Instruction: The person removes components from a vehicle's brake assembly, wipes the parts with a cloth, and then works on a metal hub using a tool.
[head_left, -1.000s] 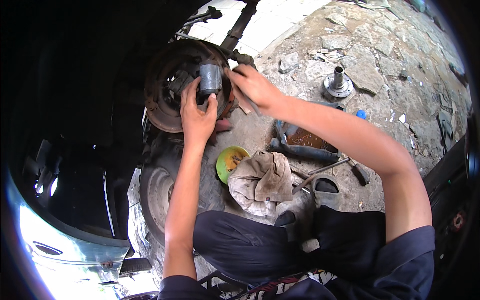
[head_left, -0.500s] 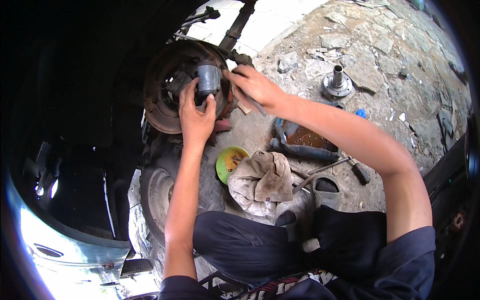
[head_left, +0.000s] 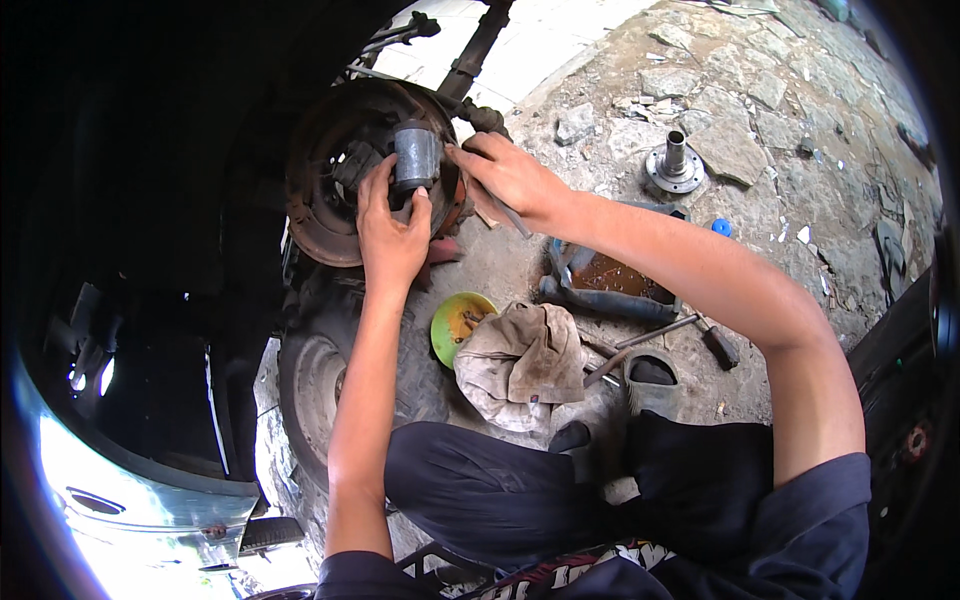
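Observation:
A rusty round brake backing plate (head_left: pixel 318 215) hangs at the upper left. In front of its hub area is a grey metal cylinder (head_left: pixel 415 153) with dark ends, nearly upright. My left hand (head_left: pixel 393 235) grips its lower end, thumb on the right and fingers on the left. At the plate's right edge my right hand (head_left: pixel 515 180) is closed around a slim metal tool (head_left: pixel 513 218); its tail sticks out below the palm. The tool's working end is hidden by the fingers, so I cannot tell whether it touches the plate.
A wheel with a tyre (head_left: pixel 315 385) lies below the plate. On the ground are a green bowl (head_left: pixel 444 335), a dirty cloth cap (head_left: pixel 520 365), a cut container of brown liquid (head_left: pixel 610 305), a black-handled tool (head_left: pixel 720 347) and a flanged metal spindle (head_left: pixel 675 168). Dark vehicle bodywork fills the left.
Almost nothing differs. My right hand and the slim tool have shifted very slightly; my left hand keeps its grip on the cylinder.

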